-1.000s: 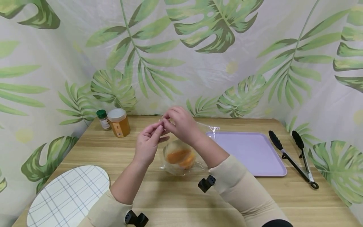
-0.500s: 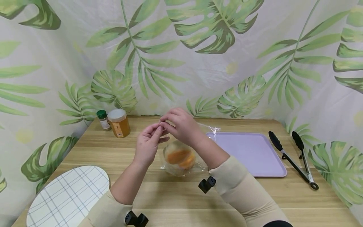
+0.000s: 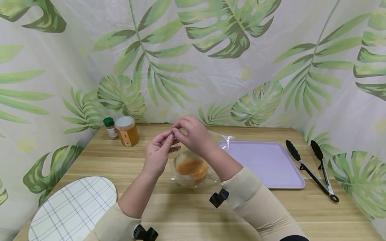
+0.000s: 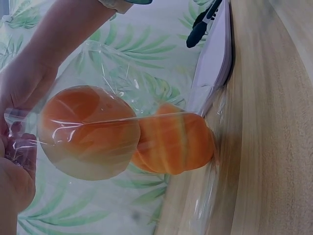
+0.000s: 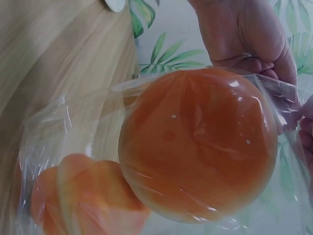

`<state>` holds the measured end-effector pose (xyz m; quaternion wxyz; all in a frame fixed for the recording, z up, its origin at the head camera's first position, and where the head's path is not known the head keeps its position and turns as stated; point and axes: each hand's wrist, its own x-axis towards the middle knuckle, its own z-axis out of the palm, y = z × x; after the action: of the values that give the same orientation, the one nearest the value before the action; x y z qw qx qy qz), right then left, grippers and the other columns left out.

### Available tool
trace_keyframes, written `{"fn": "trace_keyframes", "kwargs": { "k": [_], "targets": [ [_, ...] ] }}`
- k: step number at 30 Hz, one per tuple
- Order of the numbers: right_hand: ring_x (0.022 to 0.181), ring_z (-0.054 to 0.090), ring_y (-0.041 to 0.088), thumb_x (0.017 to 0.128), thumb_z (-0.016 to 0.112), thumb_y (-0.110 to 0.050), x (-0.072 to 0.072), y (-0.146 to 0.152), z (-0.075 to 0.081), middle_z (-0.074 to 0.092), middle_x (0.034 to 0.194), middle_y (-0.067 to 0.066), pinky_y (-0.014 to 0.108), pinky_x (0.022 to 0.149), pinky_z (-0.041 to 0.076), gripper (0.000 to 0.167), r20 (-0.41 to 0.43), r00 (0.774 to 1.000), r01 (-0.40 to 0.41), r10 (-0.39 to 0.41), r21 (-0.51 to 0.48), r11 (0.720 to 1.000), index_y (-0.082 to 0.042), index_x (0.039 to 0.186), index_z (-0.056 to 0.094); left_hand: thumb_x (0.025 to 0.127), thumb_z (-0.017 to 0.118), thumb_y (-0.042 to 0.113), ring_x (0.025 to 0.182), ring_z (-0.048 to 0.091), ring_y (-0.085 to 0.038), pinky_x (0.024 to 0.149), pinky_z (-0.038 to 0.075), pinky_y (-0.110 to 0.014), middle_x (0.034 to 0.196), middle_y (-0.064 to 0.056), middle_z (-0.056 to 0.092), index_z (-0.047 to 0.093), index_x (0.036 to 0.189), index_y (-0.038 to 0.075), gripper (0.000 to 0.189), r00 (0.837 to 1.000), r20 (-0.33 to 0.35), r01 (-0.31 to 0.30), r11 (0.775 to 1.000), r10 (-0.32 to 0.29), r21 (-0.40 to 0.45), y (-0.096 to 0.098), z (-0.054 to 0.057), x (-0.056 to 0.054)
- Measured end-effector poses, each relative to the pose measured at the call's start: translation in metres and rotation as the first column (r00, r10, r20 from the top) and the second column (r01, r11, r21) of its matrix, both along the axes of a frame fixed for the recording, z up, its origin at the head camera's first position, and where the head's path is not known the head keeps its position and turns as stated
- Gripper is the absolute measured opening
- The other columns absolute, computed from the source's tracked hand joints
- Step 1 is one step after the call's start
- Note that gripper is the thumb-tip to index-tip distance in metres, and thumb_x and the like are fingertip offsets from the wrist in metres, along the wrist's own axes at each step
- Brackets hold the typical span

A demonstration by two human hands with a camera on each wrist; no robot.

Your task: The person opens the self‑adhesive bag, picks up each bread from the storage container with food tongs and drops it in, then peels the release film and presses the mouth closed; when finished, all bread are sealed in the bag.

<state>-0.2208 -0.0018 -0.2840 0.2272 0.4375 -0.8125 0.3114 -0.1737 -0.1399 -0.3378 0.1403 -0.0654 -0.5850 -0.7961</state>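
A clear plastic bag point(image 3: 227, 138) hangs between both hands over the middle of the table, its lower edge close to the wood. Inside sit a round, glossy brown-topped bun point(image 5: 195, 147) and, lower down, a ridged orange bread roll point(image 4: 176, 142). The left hand point(image 3: 156, 152) pinches the top of the bag between thumb and fingers. Right beside it, fingertips meeting, the right hand point(image 3: 194, 135) pinches the same gathered edge. Both wrist views show the film bunched at the fingers; the exact grip is partly hidden by the hands.
A lilac tray point(image 3: 262, 164) lies to the right, with black-tipped tongs point(image 3: 316, 174) beyond it. At the back left stand a honey-coloured jar point(image 3: 127, 132) and a small green-capped bottle point(image 3: 110, 128). A checked oval mat point(image 3: 73, 209) lies front left.
The right hand's fingertips shift slightly along the bag's top edge against the left fingers. The bag and its contents stay in nearly the same place.
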Motion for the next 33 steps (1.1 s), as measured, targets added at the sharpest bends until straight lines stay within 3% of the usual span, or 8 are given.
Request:
{"fn": "trace_keyframes", "kwargs": {
  "k": [3, 9, 12, 17, 24, 33],
  "targets": [
    [0.099, 0.062, 0.023, 0.092, 0.063, -0.010, 0.001, 0.001, -0.001, 0.069, 0.095, 0.008, 0.034, 0.090, 0.052, 0.010, 0.099, 0.995, 0.003, 0.002, -0.051, 0.999, -0.004, 0.090, 0.070, 0.099, 0.052, 0.001, 0.090, 0.071, -0.005, 0.074, 0.061, -0.024, 0.096, 0.013, 0.075, 0.069, 0.103, 0.020, 0.025, 1.000, -0.001, -0.001, 1.000, 0.001, 0.000, 0.001, 0.000, 0.000],
    [0.100, 0.063, 0.024, 0.093, 0.061, -0.010, -0.001, 0.004, -0.001, 0.071, 0.097, 0.010, 0.037, 0.091, 0.053, 0.012, 0.184, 0.983, 0.025, 0.001, -0.139, 0.990, -0.002, 0.093, 0.070, 0.100, 0.051, 0.003, 0.092, 0.072, -0.007, 0.076, 0.061, -0.026, 0.097, 0.014, 0.075, 0.066, 0.112, 0.009, 0.020, 1.000, 0.002, 0.002, 1.000, -0.002, -0.018, 0.001, 0.000, 0.000],
    [0.099, 0.063, 0.025, 0.093, 0.061, -0.010, -0.002, 0.008, 0.000, 0.071, 0.098, 0.012, 0.038, 0.092, 0.053, 0.013, 0.166, 0.986, 0.045, -0.019, -0.154, 0.987, 0.000, 0.095, 0.069, 0.101, 0.050, 0.003, 0.091, 0.072, -0.007, 0.077, 0.061, -0.027, 0.098, 0.014, 0.075, 0.062, 0.120, -0.002, 0.023, 1.000, -0.004, -0.004, 1.000, 0.004, -0.024, 0.000, -0.001, 0.000],
    [0.098, 0.064, 0.026, 0.095, 0.062, -0.011, -0.006, 0.019, -0.002, 0.070, 0.098, 0.012, 0.038, 0.091, 0.053, 0.013, 0.045, 0.996, 0.082, -0.077, -0.122, 0.989, 0.000, 0.097, 0.069, 0.101, 0.049, 0.002, 0.088, 0.073, -0.006, 0.076, 0.061, -0.026, 0.096, 0.012, 0.075, 0.056, 0.124, -0.011, 0.028, 1.000, -0.003, -0.019, 1.000, 0.019, 0.016, -0.002, -0.003, -0.002],
    [0.096, 0.063, 0.028, 0.094, 0.062, -0.008, -0.011, 0.050, -0.006, 0.069, 0.095, 0.013, 0.040, 0.089, 0.053, 0.011, -0.055, 0.989, 0.132, -0.140, -0.131, 0.983, 0.001, 0.096, 0.068, 0.101, 0.048, 0.002, 0.083, 0.073, -0.008, 0.073, 0.061, -0.026, 0.094, 0.008, 0.076, 0.069, 0.101, 0.017, 0.025, 0.999, 0.031, -0.029, 0.993, 0.025, 0.116, -0.006, -0.004, -0.005],
    [0.093, 0.061, 0.033, 0.092, 0.064, -0.003, -0.018, 0.097, -0.014, 0.067, 0.092, 0.019, 0.044, 0.086, 0.052, 0.008, -0.055, 0.974, 0.198, -0.218, -0.250, 0.948, 0.004, 0.093, 0.067, 0.102, 0.050, 0.008, 0.083, 0.074, -0.008, 0.074, 0.061, -0.026, 0.094, 0.008, 0.076, 0.070, 0.098, 0.022, 0.024, 0.998, 0.049, -0.050, 0.991, 0.044, 0.126, -0.015, -0.007, -0.006]
  ]
}}
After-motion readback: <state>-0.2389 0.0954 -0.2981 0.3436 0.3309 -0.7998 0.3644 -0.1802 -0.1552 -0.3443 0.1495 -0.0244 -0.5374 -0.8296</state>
